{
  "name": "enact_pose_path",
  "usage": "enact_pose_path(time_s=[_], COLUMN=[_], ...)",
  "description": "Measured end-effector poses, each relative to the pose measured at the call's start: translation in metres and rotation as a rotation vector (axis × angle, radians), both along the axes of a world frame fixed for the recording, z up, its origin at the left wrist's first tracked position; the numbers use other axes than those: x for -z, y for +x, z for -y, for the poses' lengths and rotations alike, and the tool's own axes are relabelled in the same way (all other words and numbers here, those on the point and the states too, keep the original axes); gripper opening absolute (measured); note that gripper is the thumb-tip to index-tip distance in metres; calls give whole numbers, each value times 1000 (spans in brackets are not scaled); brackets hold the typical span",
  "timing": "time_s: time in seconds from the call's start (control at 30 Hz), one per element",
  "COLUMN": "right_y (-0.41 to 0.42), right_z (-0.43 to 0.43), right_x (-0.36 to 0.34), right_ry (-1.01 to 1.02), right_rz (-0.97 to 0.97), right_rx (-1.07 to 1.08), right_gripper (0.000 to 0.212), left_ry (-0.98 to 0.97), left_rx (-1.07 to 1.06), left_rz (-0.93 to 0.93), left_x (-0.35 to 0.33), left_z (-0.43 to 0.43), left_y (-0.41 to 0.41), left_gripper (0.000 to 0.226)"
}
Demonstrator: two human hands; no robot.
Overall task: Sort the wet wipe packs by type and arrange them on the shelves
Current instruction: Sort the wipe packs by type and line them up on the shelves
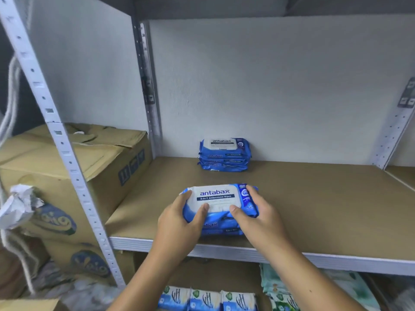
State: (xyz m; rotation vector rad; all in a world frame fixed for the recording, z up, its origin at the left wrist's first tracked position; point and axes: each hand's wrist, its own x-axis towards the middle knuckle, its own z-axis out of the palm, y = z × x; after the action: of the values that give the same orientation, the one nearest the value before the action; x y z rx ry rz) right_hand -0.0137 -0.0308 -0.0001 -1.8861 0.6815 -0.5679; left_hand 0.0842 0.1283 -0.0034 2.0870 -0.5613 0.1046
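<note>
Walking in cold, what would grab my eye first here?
The left hand and right hand grip blue Antabax wipe packs at the front of the brown shelf. Behind them, against the white wall, sits a matching stack of Antabax packs. A worn cardboard box fills the bay to the left.

A plain white wall (280,86) backs the brown shelf board (325,209), which is edged in white metal. Perforated white uprights (66,153) frame it. A worn cardboard box (105,171) stands just beside on the left, and a grey upper shelf (202,7) shades the top.
</note>
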Motion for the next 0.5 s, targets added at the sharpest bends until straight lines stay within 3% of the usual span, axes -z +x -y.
enact_pose_path(time_s=[0.13, 0.27, 0.33, 0.43, 0.5], right_y=[3, 1, -4, -17, -25], right_z=[5, 9, 6, -6, -16], right_x=[12, 17, 18, 11, 7], right_ry=[0, -71, -206, -609, -728], right_rz=[-82, -131, -175, -178, -146], right_rx=[-9, 6, 66, 178, 136], right_gripper=[79, 88, 83, 64, 54], left_ry=[90, 181, 207, 160, 199], left_rx=[-10, -2, -8, 59, 155], left_rz=[27, 78, 150, 286, 405], left_x=[16, 15, 15, 14, 15], left_z=[6, 1, -5, -14, -19], left_y=[12, 12, 10, 6, 3], left_gripper=[61, 61, 65, 67, 65])
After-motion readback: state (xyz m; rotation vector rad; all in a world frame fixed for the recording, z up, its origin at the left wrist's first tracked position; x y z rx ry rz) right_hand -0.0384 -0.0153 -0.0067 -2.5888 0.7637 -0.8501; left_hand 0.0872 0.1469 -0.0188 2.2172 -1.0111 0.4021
